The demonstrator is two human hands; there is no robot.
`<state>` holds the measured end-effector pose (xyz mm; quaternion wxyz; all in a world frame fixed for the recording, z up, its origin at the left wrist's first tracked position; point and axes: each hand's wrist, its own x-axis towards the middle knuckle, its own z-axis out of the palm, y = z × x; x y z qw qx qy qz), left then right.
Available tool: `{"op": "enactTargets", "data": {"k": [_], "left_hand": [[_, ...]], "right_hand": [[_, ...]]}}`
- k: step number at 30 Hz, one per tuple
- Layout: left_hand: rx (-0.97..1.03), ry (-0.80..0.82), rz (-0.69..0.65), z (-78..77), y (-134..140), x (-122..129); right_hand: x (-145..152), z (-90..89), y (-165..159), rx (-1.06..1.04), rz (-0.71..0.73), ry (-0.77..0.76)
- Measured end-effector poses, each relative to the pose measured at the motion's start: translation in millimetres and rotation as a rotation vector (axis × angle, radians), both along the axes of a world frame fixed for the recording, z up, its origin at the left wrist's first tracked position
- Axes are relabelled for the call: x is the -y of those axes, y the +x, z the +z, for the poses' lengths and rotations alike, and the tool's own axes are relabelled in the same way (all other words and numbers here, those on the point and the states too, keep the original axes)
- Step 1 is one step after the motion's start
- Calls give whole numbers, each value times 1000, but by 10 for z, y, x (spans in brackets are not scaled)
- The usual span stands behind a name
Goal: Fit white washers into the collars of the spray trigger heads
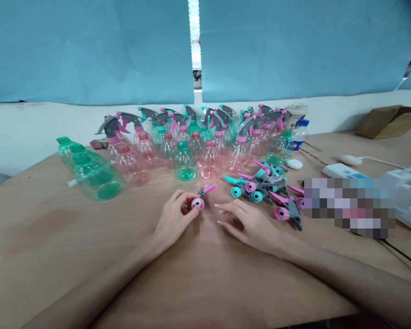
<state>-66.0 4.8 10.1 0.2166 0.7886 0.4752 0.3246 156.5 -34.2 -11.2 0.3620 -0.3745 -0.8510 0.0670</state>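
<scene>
My left hand (178,212) grips a pink-and-grey spray trigger head (197,203) just above the table, its pink collar turned toward me. To its right, my right hand (246,224) is open, thumb and fingers apart with nothing between them. A pile of loose trigger heads (260,183), pink, teal and grey, lies beyond and right of that hand. Uncapped bottles stand ahead of both hands, among them a green bottle (185,164) and a pink bottle (211,161). Behind these are several bottles fitted with trigger heads, such as a pink spray bottle (239,153).
Green bottles (97,178) stand at the left. On the right are a blue-capped drink bottle (299,135), a white round lid (294,164), a power strip (345,171), cables and a blurred-out object. A cardboard box (390,121) sits at the far right by the wall.
</scene>
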Motion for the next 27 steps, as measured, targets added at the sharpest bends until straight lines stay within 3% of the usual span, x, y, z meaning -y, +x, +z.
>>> {"op": "enactTargets", "data": {"k": [5,9,16,21,27], "left_hand": [[233,-194,-74,-41,191,265],[392,-358,-81,-72,306,422],[533,-468,-53,-70,343,450],[478,-339,14,-91,283,417],[57,120,-128,-14,199,452]], "right_hand": [[11,-1,-24,-52,-32,1],[22,0,-66,-96,43,24],[22,17,-68,-140,50,-11],[18,1,-44,-113,18,17],[1,3,-9,-73,-29,93]]}}
